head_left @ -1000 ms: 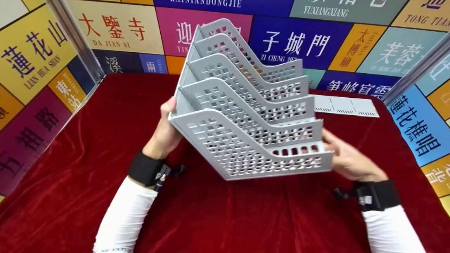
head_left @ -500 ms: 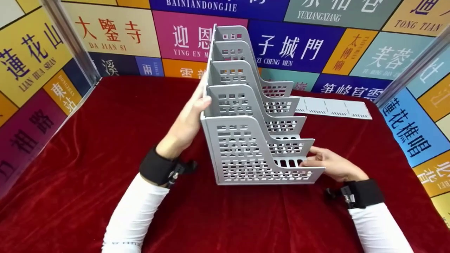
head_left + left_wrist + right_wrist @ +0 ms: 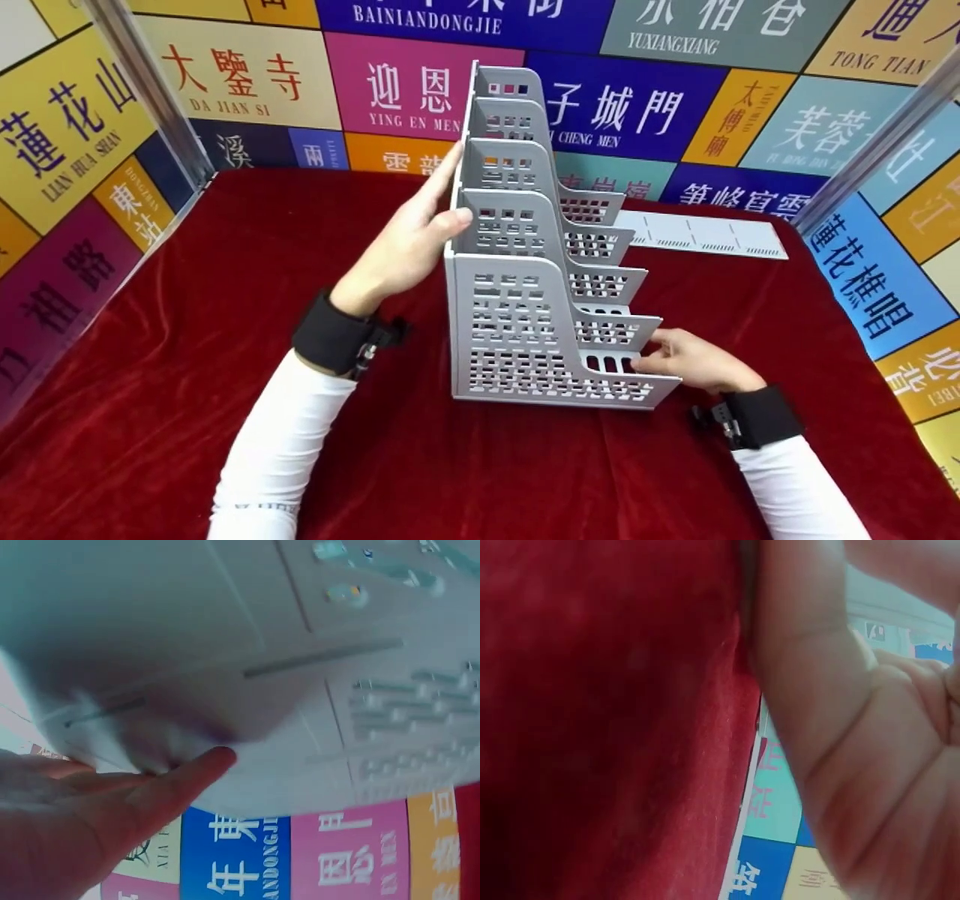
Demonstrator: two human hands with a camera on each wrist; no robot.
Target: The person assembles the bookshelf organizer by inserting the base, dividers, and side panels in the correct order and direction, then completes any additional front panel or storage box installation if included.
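Observation:
A light grey desktop file rack [image 3: 559, 330] with several upright dividers stands at the middle of the table in the head view, its tall side facing left and its low fronts right. My left hand [image 3: 409, 244] holds the tall side, thumb over its edge and fingers along the outer face. In the left wrist view, that hand's fingertips meet the grey plastic [image 3: 187, 622]. At the low front of the nearest compartment, my right hand [image 3: 697, 361] grips the rim with thumb and fingers. The right wrist view shows the right hand [image 3: 855, 750] close up, its fingertips out of frame.
Red velvet cloth [image 3: 300, 247] covers the table. A flat grey slotted panel [image 3: 712, 234] lies at the back right, behind the rack. Colourful sign panels [image 3: 232, 71] wall the back and sides, with metal posts [image 3: 146, 90] at the corners.
The rack has come down from a tilted pose to nearly upright and swung round so its compartments face right. Both hands have stayed on it, the left moving right, the right slightly lower.

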